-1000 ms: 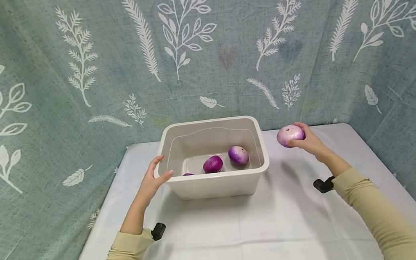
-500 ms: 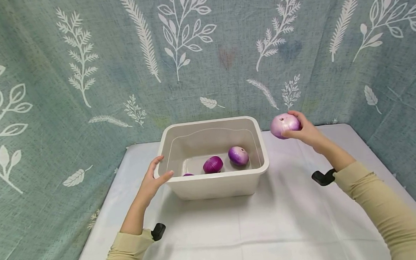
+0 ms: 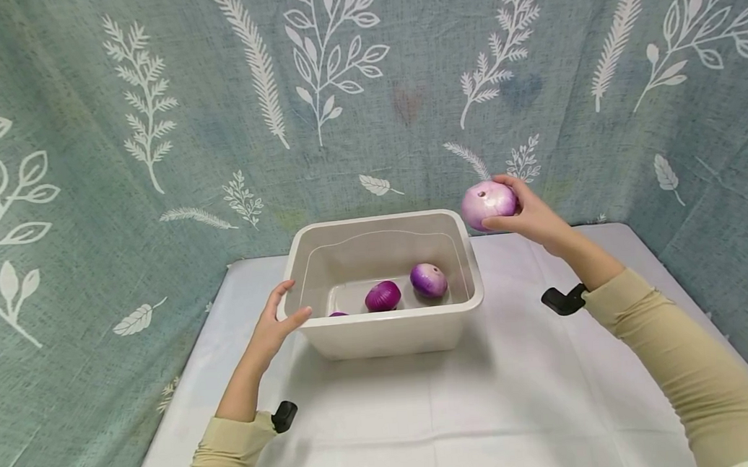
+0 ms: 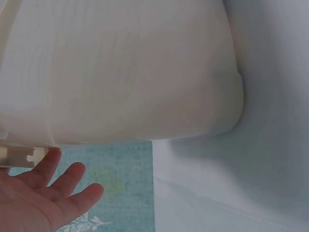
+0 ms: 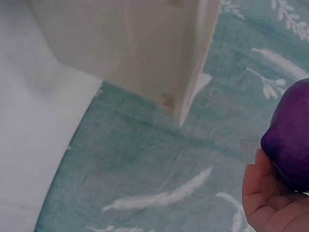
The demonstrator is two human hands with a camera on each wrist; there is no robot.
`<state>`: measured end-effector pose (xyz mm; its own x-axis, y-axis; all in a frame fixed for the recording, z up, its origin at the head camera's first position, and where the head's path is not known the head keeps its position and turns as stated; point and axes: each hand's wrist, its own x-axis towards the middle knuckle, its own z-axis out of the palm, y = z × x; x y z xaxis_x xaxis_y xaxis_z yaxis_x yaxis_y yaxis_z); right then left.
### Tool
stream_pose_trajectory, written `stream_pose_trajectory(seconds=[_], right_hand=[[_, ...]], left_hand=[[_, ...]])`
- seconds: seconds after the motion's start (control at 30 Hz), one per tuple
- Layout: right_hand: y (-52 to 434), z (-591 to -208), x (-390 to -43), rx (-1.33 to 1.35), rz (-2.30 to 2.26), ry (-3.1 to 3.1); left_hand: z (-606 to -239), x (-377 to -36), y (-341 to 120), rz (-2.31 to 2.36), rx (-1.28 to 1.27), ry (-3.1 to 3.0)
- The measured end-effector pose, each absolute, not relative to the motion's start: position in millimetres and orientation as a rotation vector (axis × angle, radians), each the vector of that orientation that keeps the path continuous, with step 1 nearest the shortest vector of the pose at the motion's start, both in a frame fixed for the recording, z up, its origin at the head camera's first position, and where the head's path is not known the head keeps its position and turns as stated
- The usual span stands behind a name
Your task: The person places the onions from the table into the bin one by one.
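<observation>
My right hand (image 3: 529, 215) grips a large pale-purple onion (image 3: 486, 205) in the air, just beyond the right rim of a white plastic bin (image 3: 387, 334). In the right wrist view the underside of this onion (image 5: 292, 140) looks dark purple, with my fingers (image 5: 260, 186) bent under it. My left hand (image 3: 273, 327) holds the bin's front left corner, thumb at the front rim and fingers at the left rim. Inside the bin lie a dark purple onion (image 3: 383, 296) and a purple-and-white onion (image 3: 428, 279). Another purple piece (image 3: 338, 313) is mostly hidden behind the front wall.
The bin stands on a table with a white cloth (image 3: 387, 421). A green leaf-patterned curtain (image 3: 407, 151) hangs behind the table and along both sides. Black wrist cameras (image 3: 285, 416) sit at both sleeve cuffs.
My right hand has lifted the large onion and carried it left, from beside the bin to near its right back corner. The left hand and the bin have stayed still.
</observation>
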<state>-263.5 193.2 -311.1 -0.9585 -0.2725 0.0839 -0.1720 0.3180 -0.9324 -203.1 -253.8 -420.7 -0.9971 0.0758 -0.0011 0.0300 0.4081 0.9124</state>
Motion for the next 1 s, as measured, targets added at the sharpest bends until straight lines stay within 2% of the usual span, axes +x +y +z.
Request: stream_pose_trajectory(seconds=[0.7,1.0], right_hand=[[136,-290,-271,-0.619,-1.688,2.415],[114,-290,-271,-0.666,-1.616,2.453]], left_hand=[[-417,-201,-252,1.697,0.086,2.585],[-393,-188,-240,1.702,0.076,2.556]])
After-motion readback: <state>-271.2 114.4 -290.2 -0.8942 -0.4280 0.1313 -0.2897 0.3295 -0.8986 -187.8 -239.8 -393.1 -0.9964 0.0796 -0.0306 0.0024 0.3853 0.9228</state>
